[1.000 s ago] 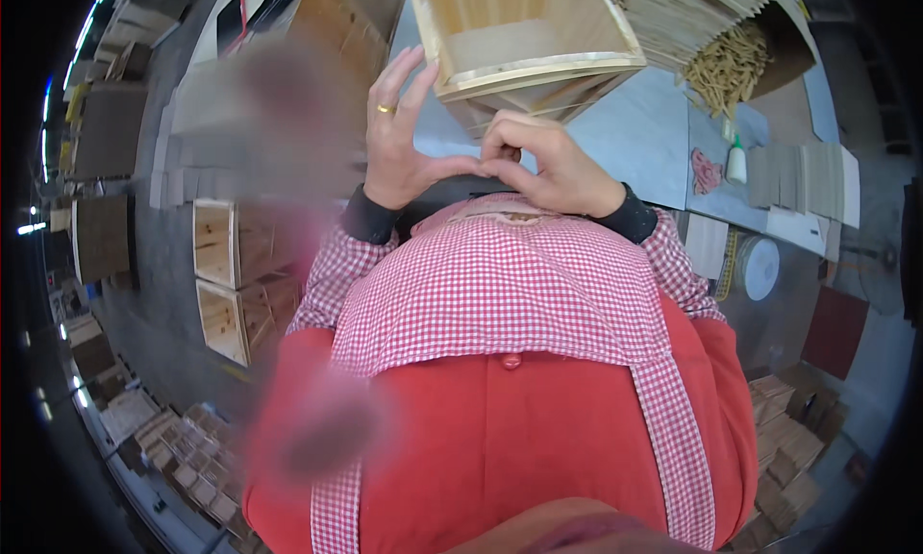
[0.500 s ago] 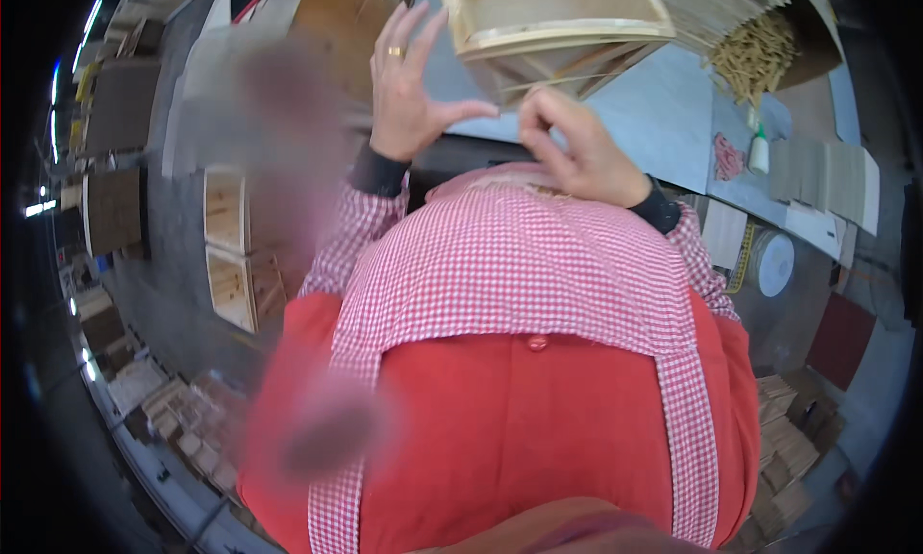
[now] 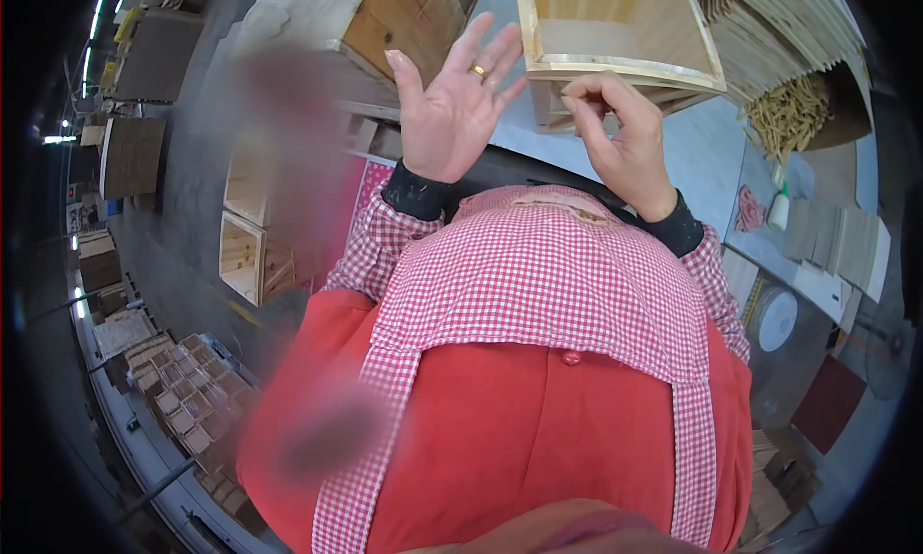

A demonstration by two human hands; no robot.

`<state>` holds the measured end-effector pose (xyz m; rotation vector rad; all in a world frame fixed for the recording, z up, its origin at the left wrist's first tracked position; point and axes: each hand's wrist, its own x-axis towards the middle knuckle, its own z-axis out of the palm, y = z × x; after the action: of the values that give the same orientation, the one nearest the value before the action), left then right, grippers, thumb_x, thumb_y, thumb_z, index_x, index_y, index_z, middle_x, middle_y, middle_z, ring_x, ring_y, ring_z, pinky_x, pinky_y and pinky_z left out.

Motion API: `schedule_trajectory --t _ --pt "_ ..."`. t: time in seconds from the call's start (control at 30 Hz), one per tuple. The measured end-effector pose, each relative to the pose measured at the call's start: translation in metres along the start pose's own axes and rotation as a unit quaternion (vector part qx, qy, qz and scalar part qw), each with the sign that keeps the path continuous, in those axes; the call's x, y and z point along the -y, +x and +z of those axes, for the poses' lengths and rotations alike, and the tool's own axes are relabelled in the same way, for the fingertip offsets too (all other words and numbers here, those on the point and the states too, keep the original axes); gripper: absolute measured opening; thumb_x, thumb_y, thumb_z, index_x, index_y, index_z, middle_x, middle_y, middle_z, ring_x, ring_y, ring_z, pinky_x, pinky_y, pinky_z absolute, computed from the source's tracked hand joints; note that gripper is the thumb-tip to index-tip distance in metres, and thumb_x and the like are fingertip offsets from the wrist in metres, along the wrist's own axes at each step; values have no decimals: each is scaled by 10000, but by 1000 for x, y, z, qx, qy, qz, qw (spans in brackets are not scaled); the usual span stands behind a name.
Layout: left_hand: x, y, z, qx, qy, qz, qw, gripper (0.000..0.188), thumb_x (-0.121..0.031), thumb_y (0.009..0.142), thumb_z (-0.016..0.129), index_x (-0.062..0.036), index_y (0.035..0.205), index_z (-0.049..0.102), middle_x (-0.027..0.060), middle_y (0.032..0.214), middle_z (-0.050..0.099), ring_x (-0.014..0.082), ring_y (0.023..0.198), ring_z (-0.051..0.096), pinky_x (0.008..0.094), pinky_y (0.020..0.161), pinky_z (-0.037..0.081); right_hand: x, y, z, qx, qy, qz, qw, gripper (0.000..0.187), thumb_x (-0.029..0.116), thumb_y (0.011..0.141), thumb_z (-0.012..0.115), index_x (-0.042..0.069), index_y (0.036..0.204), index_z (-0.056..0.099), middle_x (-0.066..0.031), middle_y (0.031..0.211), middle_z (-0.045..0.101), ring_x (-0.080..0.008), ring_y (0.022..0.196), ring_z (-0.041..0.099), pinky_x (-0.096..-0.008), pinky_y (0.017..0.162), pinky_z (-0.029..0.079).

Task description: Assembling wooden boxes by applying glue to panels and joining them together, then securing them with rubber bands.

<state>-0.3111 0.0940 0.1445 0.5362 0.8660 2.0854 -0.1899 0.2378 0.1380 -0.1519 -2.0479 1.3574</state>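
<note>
My left hand (image 3: 447,112) is raised with its palm turned up and its fingers spread, a gold ring on one of them. It holds nothing. To its right, my right hand (image 3: 625,141) has its fingers curled and the thumb brought to the fingertips. Whatever may be in that pinch is too small to make out. Just beyond the right hand stands an open box of pale wood (image 3: 663,73), its near rim close to the fingers. Whether the fingers touch the rim I cannot tell.
The box rests on a light blue worktop (image 3: 697,146). Small wooden pegs (image 3: 788,117) spill from a container at the right, beside stacked slats (image 3: 769,35). Nearer lie a glue bottle (image 3: 779,211), a pink cloth (image 3: 750,208) and boards (image 3: 832,237). A brown wooden box (image 3: 399,35) stands left.
My left hand has turned over, from its back showing to palm up. The right hand has moved away from my apron, up toward the box rim. The whole view has shifted a little.
</note>
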Motion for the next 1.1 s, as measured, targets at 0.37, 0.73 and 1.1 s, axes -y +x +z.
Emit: schedule_trajectory --t 0.37,0.73,1.1 --pt "0 -20 8 27 -32 21 999 1032 -826 825 166 -67 1517 63 184 1529 197 293 1390 246 434 1147 175 14 36 41 60 -29 -109 992 87 1 819 660 -25 892 620 -68 760 564 -133 619 539 -234 542 421" --pt "2 -25 7 9 -16 44 999 983 -804 846 138 -101 1523 18 154 1521 219 291 1380 270 437 1138 209 8 33 68 72 71 -27 995 61 26 832 645 -14 818 602 -5 689 540 -54 588 449 -221 523 375" --pt "14 -30 -1 4 161 69 984 896 -716 915 143 -55 1516 77 148 1539 211 268 1378 301 383 1148 199 7 28 60 82 45 -31 995 97 4 787 597 5 719 528 35 630 470 -40 557 381 -210 500 321"
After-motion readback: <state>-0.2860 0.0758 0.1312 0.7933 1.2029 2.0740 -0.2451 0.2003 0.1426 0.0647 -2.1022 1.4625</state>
